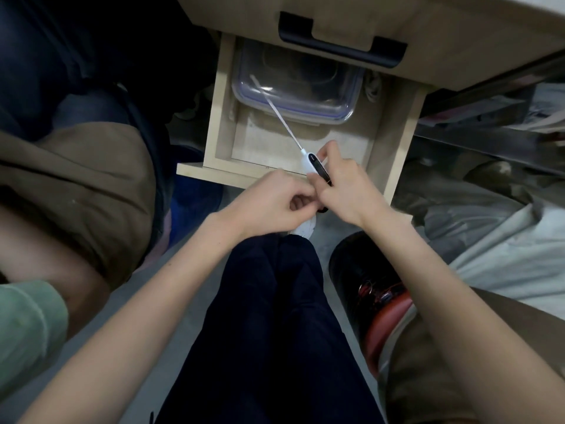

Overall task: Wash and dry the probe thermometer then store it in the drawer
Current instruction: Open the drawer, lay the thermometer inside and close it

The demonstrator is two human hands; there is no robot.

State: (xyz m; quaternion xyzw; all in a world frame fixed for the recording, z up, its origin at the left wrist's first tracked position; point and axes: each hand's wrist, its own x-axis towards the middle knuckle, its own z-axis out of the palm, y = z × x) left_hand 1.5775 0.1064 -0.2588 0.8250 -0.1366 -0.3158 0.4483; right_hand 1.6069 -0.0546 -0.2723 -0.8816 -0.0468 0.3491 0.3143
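The probe thermometer (308, 159) has a white and black handle and a long thin metal probe that points up-left over the open wooden drawer (214, 130). My right hand (345, 185) grips the handle just above the drawer's front edge. My left hand (272, 200) is curled right beside it, its fingertips touching the handle's lower end; whether it holds anything is not clear. The probe tip lies over a clear lidded plastic container (293, 84) at the back of the drawer.
A closed upper drawer with a black handle (339, 41) overhangs the open one. Another person's leg in brown shorts (79, 191) is at the left. A dark bag and a red-brown object (382, 313) sit at the right. My dark trousers (269, 325) fill the lower middle.
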